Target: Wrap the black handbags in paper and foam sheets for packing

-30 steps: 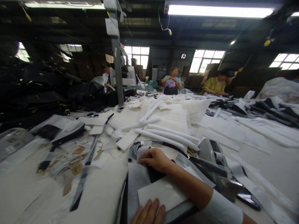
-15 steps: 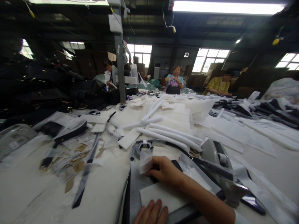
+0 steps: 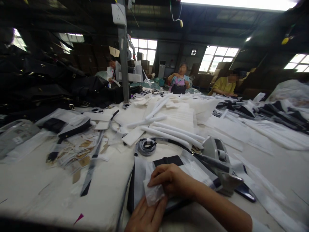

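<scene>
Pinched in my right hand (image 3: 172, 178) is a small, crinkled, translucent white sheet (image 3: 152, 195). My left hand (image 3: 147, 214) lies with fingers stretched out, their tips touching the sheet's lower edge. Both hands are over a black bag (image 3: 130, 198) lying on the table, its upper face partly covered by pale wrapping (image 3: 138, 170). A black flap or strap part (image 3: 169, 160) shows beyond my right hand. The bag's middle is hidden under my hands. Just beyond the bag sits a wrapped, coiled strap (image 3: 147, 147).
A grey tape dispenser (image 3: 216, 149) and a phone (image 3: 245, 192) stand right of the bag. White foam rolls (image 3: 166, 132) and sheets (image 3: 178, 112) are piled ahead. Paper scraps (image 3: 82, 151) lie left. Black bags (image 3: 48, 93) are heaped far left. Several people sit across the table.
My right hand has drawn the translucent sheet nearer, towards my left hand. The white foam sheet under my left hand is no longer plainly visible. The view has tilted down slightly.
</scene>
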`<state>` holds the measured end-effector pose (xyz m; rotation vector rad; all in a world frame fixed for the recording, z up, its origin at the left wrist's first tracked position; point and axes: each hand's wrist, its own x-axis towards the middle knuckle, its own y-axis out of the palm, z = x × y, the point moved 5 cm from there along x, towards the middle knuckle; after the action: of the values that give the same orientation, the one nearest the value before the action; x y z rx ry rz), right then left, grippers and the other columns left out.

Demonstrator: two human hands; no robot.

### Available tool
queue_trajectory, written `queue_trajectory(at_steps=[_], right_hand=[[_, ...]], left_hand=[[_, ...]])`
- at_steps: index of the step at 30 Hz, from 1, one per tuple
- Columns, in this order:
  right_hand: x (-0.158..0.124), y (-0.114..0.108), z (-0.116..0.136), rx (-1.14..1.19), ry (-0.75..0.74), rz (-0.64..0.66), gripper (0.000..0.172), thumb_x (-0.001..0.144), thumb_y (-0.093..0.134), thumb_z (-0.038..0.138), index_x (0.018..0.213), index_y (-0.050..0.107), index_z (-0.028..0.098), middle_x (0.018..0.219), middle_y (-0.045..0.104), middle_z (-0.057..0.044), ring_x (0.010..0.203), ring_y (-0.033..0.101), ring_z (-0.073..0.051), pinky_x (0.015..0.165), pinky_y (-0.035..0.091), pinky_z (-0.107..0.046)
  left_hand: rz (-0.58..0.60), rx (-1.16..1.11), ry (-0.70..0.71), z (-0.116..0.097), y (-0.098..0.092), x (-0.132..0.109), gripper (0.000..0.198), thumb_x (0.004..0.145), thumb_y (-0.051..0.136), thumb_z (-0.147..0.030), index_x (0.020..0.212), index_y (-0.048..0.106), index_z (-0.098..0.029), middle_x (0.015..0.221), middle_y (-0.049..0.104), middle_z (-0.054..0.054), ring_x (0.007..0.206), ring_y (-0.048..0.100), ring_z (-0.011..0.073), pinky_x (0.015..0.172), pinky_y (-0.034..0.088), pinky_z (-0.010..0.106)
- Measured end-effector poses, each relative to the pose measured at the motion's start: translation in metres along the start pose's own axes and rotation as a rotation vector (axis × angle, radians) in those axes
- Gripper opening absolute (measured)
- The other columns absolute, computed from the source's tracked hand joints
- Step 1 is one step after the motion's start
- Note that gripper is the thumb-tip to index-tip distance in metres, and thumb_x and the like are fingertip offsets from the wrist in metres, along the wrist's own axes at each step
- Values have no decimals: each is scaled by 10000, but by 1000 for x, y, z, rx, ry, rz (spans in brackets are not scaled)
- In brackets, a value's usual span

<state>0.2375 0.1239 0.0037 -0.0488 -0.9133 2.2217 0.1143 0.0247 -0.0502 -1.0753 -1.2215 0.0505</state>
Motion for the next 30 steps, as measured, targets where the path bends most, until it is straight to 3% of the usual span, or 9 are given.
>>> queue_trajectory(at_steps=[5,10,23,30], right_hand=[[-26,12,11,-57,57,-113,459,810,522,9,1140,733,248,1077,742,-38,1009,692,-179,915,510,-250],[-37,20,14,-137,106,-179,377,871,547,91,1155,716,273,1108,736,-36,1040,678,-199,1001,464,-298],[-38,25,21,89,163,-247,364,838,566,90,1095,756,265,1024,766,0,944,726,-187,860,527,-240],[-49,21,23,13,94,-239,535,751,494,-7,1151,725,263,1135,734,-1,1062,687,-179,954,503,-263]], left_hand=[[6,11,57,1,-6,0,375,1022,339,-199,1208,662,-244,1114,732,-3,1075,665,176,979,512,282],[29,30,84,2,-4,-3,397,1005,315,-159,1275,603,-200,1176,709,29,1071,667,165,980,520,290],[70,81,46,3,-3,-5,406,867,384,-39,1193,583,-177,1085,721,65,986,695,187,906,566,305],[20,104,27,3,-7,-6,433,818,437,-25,1183,585,-203,1076,732,57,992,700,202,859,580,290]])
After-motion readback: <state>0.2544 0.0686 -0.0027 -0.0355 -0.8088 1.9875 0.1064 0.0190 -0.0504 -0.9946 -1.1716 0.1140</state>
